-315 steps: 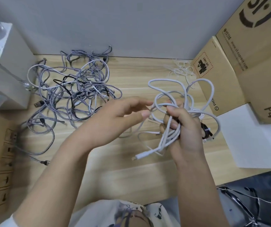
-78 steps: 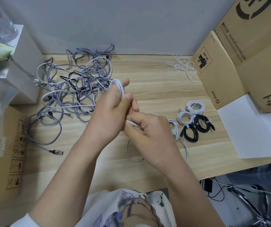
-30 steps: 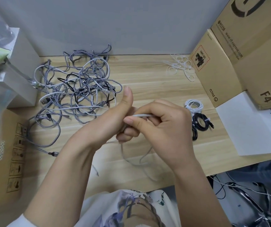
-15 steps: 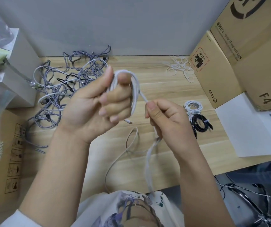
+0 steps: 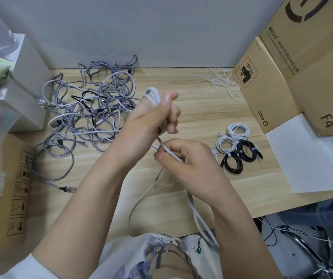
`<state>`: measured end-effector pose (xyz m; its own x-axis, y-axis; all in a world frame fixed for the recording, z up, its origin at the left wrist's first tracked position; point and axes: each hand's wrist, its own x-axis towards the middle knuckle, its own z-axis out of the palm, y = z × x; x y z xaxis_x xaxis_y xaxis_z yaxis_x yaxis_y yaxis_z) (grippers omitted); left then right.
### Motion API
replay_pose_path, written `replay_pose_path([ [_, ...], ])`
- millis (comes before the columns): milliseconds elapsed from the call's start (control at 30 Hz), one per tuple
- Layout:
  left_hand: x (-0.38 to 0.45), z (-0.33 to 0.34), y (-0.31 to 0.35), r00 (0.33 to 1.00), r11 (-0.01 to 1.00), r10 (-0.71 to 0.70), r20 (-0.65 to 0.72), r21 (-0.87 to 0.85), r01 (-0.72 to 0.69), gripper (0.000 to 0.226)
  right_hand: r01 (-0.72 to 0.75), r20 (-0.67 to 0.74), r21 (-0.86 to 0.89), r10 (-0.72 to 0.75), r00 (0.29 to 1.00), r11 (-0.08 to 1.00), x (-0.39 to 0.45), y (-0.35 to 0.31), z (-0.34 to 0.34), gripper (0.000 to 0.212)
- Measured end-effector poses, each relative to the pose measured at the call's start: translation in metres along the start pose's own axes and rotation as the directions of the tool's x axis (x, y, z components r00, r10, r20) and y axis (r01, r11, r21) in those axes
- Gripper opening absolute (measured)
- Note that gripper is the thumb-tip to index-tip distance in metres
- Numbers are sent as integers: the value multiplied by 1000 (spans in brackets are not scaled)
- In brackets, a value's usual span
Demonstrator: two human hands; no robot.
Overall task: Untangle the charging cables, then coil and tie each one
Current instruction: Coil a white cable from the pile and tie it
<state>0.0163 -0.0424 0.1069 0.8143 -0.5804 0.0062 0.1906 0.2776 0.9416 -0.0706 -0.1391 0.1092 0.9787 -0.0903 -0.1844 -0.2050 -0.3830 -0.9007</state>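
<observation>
Over the wooden desk (image 5: 191,121), the left hand (image 5: 153,115) grips loops of a white cable (image 5: 152,95) while the right hand (image 5: 185,158) pinches its trailing length. Left of the hands lies the tangled pile (image 5: 89,111); right of them, tied coils (image 5: 237,146) beside closed cardboard boxes (image 5: 266,85).

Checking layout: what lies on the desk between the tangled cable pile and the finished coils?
In the head view, both hands: left hand and right hand, holding a white cable.

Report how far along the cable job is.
Done: four tied coils, two white and two black, lie at the right. In hand: a white cable, looped over the left hand and fed by the right hand. Left: the tangled grey pile.
</observation>
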Motion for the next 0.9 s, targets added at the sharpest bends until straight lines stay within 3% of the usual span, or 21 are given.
replay_pose_path([
  [100, -3, -1, -5, 992, 906, 110, 54, 406, -122, 17, -99, 63, 252, 86, 994, 963, 0, -3, -3, 26],
  [167, -5, -5, -6, 992, 830, 110, 57, 544, -123, 22, -151, 162, 555, 72, 984, 818, -1, -6, -8, 25],
  [300, -4, -9, -9, 997, 807, -27, 70, 591, -20, 43, -267, 250, 808, 106, 962, 525, 2, -4, -18, 25],
  [367, -5, -12, -8, 984, 846, -116, 138, 533, 25, 46, -317, 296, 833, 118, 948, 454, 4, -1, -21, 28],
  [433, -6, -14, -3, 972, 895, -164, 171, 439, 73, 35, -301, 281, 855, 111, 953, 423, 5, 1, -22, 34],
  [500, -8, -16, 1, 974, 916, -166, 153, 390, 94, 24, -245, 192, 832, 156, 969, 497, 5, 2, -22, 31],
  [567, -8, -20, 1, 985, 910, -149, 87, 402, 102, 18, -192, 67, 701, 205, 976, 687, 4, 2, -20, 23],
  [667, -10, -22, 2, 988, 865, -142, 56, 492, 96, 13, -116, -223, 250, 174, 959, 961, 3, 6, -15, 22],
  [767, -11, -25, 3, 985, 777, -143, 96, 627, 52, 12, -13, -422, 9, 15, 907, 1000, 5, 7, -15, 18],
  [833, -13, -28, 6, 970, 748, -176, 170, 663, 19, 12, 58, -482, -24, -63, 874, 998, 8, 8, -18, 20],
  [900, -14, -31, 8, 936, 786, -231, 265, 617, 19, 11, 100, -496, -16, -95, 863, 995, 12, 11, -21, 21],
])
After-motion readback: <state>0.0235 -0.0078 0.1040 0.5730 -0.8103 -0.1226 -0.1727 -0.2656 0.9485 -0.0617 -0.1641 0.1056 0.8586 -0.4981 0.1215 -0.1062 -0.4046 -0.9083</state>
